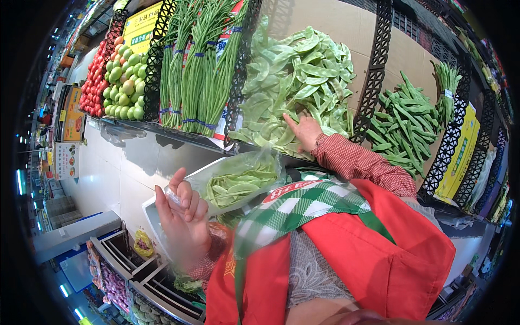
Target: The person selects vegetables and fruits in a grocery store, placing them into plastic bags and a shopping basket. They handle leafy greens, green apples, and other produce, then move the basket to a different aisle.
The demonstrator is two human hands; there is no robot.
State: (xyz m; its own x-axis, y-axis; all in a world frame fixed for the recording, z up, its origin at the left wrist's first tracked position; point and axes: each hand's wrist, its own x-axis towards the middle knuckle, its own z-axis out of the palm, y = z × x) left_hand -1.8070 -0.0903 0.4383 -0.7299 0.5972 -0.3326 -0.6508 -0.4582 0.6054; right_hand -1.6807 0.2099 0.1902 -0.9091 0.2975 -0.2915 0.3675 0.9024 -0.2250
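Note:
My right hand point(305, 132) reaches onto the near part of a wide pile of flat green beans point(321, 73), index finger stretched out and touching or just above the pods. Whether a pod lies under its curled fingers cannot be told. To the left, my left hand point(185, 207) is raised with the palm up and the fingers partly curled; a scrap of clear plastic film point(174, 196) lies against them. Beside it, a clear plastic bag point(243, 178) with flat green beans inside rests in front of my checked apron. How the bag is supported is hidden.
Black lattice dividers point(370, 85) part the stall. Bundled long beans point(203, 77), green tomatoes point(126, 81) and red tomatoes point(93, 85) lie left; darker green beans point(406, 122) lie right. The display's metal front edge point(191, 140) runs before me. A yellow bag point(144, 243) sits lower left.

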